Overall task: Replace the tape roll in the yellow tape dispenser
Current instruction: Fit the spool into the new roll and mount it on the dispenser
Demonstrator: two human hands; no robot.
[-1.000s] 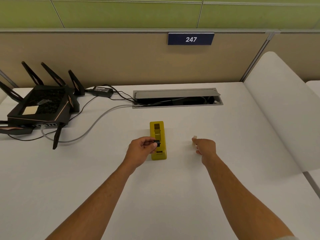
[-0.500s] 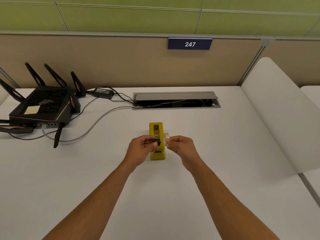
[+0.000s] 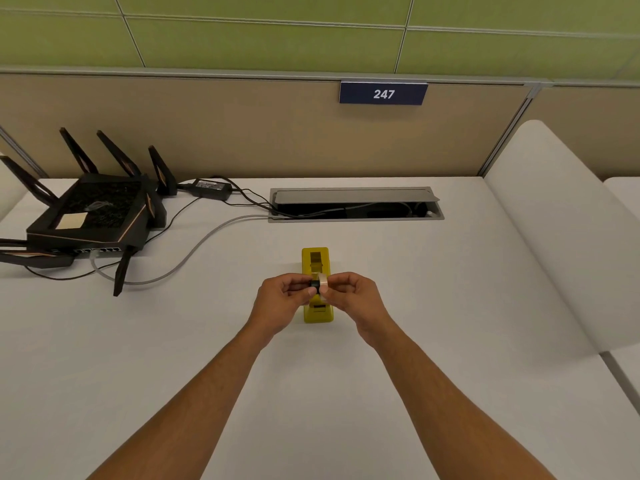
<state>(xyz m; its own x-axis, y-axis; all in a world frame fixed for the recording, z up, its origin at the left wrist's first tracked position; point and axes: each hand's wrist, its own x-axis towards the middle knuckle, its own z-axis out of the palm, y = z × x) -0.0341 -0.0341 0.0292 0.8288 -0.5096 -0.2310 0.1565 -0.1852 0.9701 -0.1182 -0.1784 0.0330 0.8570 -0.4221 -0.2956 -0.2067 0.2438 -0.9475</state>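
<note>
The yellow tape dispenser lies on the white desk, its long axis pointing away from me, its roll bay open. Above its middle, my left hand pinches a small black spool core. My right hand pinches a pale tape roll held upright. Core and roll touch side by side between my fingertips; whether the core sits inside the roll I cannot tell. My hands hide the dispenser's middle.
A black router with several antennas sits at the far left, with cables trailing to an open cable hatch behind the dispenser. A white padded divider runs along the right side. A partition with sign 247 closes the back.
My right hand came in from the right with the tape roll and brought it against the black core held by my left hand above the dispenser. The camera tilted slightly downward.
</note>
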